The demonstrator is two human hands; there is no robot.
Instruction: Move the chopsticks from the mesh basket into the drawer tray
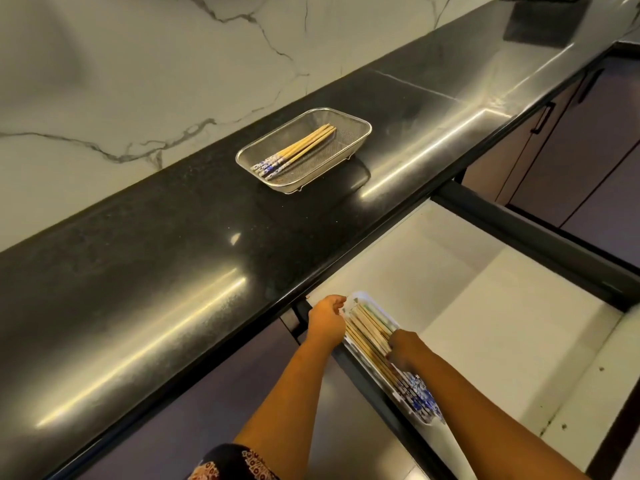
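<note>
A steel mesh basket [349, 124] stands on the black counter and holds several wooden chopsticks [298, 148] with blue-and-white patterned ends. Below, in the open drawer, a white tray [360, 296] lies along the left wall and is packed with several more chopsticks [367, 327] of the same kind. My left hand [325, 320] hovers at the tray's far left end, fingers curled, and I cannot tell whether it holds anything. My right hand [407, 349] rests on the chopsticks in the middle of the tray, fingers pressed onto them.
The drawer [485, 306] has a pale liner and dark side rails [519, 220]. The glossy black counter [156, 271] runs diagonally under a marble-look wall [138, 81]. Dark cabinet fronts with handles [543, 117] stand at the right.
</note>
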